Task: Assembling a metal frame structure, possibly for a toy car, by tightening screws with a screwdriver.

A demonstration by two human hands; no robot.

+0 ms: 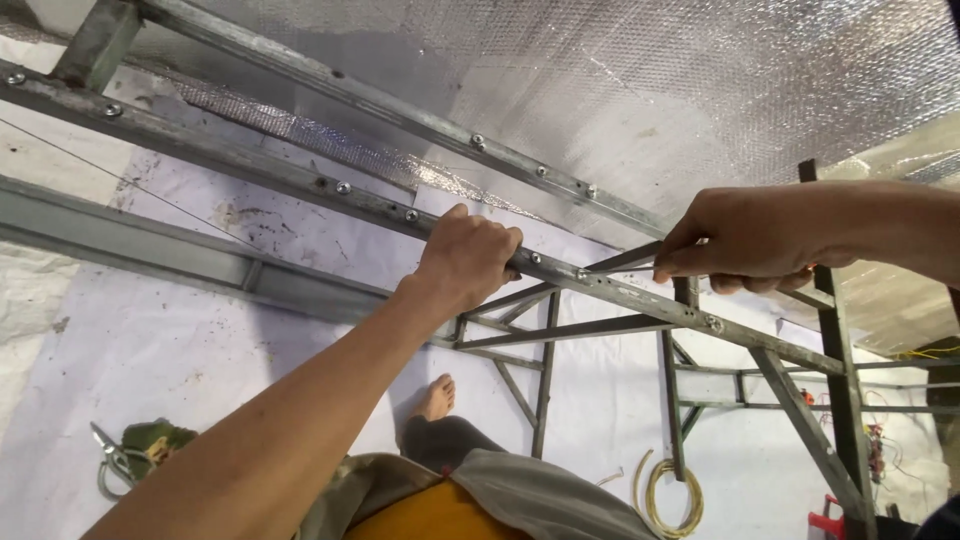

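A long grey metal frame bar [300, 180] with screws runs diagonally across the view. My left hand [468, 255] is wrapped around it near the middle. My right hand [745, 242] pinches a thin metal strip [625, 260] that meets the bar just right of my left hand. Behind both hands hangs a sheet of shiny silver foil insulation [650, 90]. Below, my bare foot [436, 397] stands on a white floor sheet [150, 340].
A welded metal scaffold frame [545, 370] stands under the bar. A second grey beam [150, 245] lies lower left. Pliers on a green cloth [135, 450] lie on the sheet. A coil of yellow cable [670, 495] and a red tool [825, 520] sit at lower right.
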